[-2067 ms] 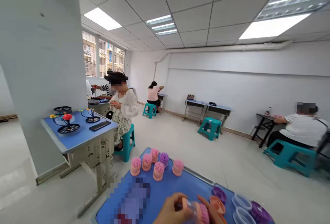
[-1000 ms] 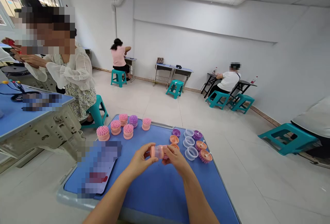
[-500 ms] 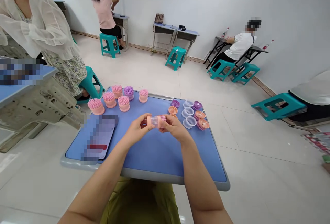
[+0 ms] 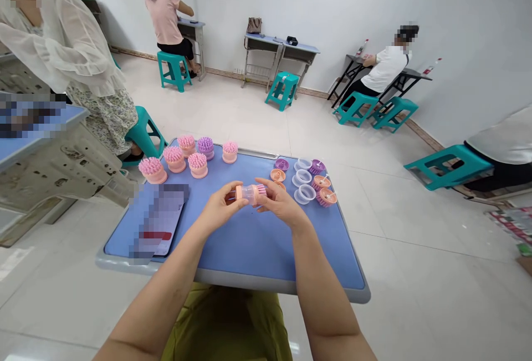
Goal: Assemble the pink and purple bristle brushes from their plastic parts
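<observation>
Between my two hands, above the middle of the blue desk, lies a scrubbing brush (image 4: 250,194) on its side, with a peach cap at the left, a clear middle and pink bristles at the right. My left hand (image 4: 222,204) is closed round the peach cap end. At the bristle end, my right hand (image 4: 279,203) grips with thumb and fingers. To the right are purple and peach caps (image 4: 277,175), clear rings (image 4: 305,194) and bristle heads (image 4: 326,197) lying bristles down. Several whole brushes, pink (image 4: 198,165) and purple (image 4: 205,148), stand bristles up at the far left.
A phone (image 4: 162,222) lies at the desk's (image 4: 266,261) left side. Another desk (image 4: 45,133) stands to the left, with a person (image 4: 83,56) beside it. Green stools (image 4: 282,90) and other seated people are farther off.
My right hand's fingers have spread and shifted a little on the bristle end, so more bristles show. My left hand keeps its hold. The whole view has shifted slightly.
</observation>
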`<state>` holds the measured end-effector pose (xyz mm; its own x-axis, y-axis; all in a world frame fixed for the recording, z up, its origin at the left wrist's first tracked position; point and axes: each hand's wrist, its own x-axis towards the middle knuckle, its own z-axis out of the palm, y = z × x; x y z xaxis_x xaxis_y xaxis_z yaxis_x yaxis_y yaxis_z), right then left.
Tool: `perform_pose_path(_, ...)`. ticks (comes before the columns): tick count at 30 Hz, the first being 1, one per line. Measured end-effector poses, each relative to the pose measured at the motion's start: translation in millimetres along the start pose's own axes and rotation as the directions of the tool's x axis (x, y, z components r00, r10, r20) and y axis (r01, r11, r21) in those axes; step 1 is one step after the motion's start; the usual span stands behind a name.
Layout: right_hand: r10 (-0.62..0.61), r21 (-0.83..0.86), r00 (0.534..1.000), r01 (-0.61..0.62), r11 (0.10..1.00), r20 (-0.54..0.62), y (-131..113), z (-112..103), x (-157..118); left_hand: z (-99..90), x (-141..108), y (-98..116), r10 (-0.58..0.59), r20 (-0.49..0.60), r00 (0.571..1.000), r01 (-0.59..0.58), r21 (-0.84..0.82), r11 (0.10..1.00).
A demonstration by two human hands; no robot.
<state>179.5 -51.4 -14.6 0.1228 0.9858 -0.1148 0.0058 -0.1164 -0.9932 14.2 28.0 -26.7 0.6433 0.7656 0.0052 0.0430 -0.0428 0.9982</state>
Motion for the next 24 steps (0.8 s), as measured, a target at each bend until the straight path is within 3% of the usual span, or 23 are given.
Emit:
perform_pose_path(4,-0.044,-0.01,0.999,0.044,0.999,0.021,0.9,-2.0,-0.2,-2.4,0.0,-1.6,0.014,0.036,0.999,-0.012,-0.048,0.999)
perform_pose_path(8,0.033,-0.041,0.999,-0.033,0.999,0.008,0.9,-2.2,1.7,-3.6,-1.8,0.0,0.04,0.093,0.995,-0.033,-0.073,0.997)
perform_pose_path(12,0.05,-0.023,0.999,-0.051,0.998,-0.016,-0.8,-1.1,1.1,-2.8,-1.0,1.6,0.02,0.042,0.999,-0.017,-0.062,0.998)
perform_pose_path(15,-0.02,0.025,1.0,0.02,0.999,0.021,-1.2,-0.3,0.5,-3.0,0.3,2.7,-0.006,-0.03,1.0,0.003,-0.097,0.995)
perform_pose_path(18,-0.104,0.033,0.994,0.103,0.994,0.021,-0.4,-0.3,1.4,-3.3,-0.3,4.7,-0.011,-0.009,1.0,0.009,-0.131,0.991)
perform_pose_path(24,-0.086,0.044,0.996,0.085,0.995,0.018,-0.9,0.2,2.8,-2.7,-3.0,6.9,0.008,0.04,0.999,-0.004,-0.107,0.994)
